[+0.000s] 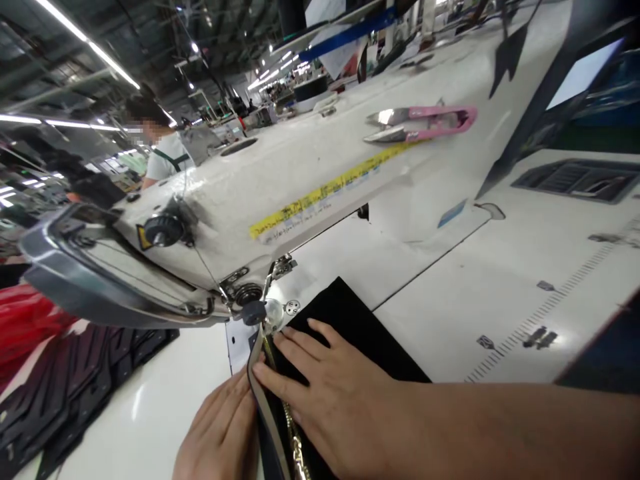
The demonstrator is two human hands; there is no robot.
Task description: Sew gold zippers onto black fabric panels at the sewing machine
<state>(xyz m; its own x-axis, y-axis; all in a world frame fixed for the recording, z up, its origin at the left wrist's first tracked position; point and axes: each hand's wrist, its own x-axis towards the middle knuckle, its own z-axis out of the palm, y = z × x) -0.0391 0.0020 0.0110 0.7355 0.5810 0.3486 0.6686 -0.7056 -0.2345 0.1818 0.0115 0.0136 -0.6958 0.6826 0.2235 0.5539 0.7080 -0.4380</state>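
A black fabric piece (345, 317) lies on the white bed of a sewing machine (320, 180), its front end at the presser foot and needle area. Along its left side runs a gold-toothed zipper (290, 427) with a grey-edged strip (265, 407) beside it. My right hand (335, 393) rests flat on the fabric, fingers spread, thumb touching the strip. To the left, my left hand (220, 427) has its fingers together against the strip's outer edge; its thumb is hidden. The needle tip is too small to make out.
Pink-handled thread snips (420, 125) lie on the machine arm above yellow measuring tape (330, 190). Black cut pieces (75, 373) are stacked at the left by red material (30, 327). Another person (167, 157) is farther back.
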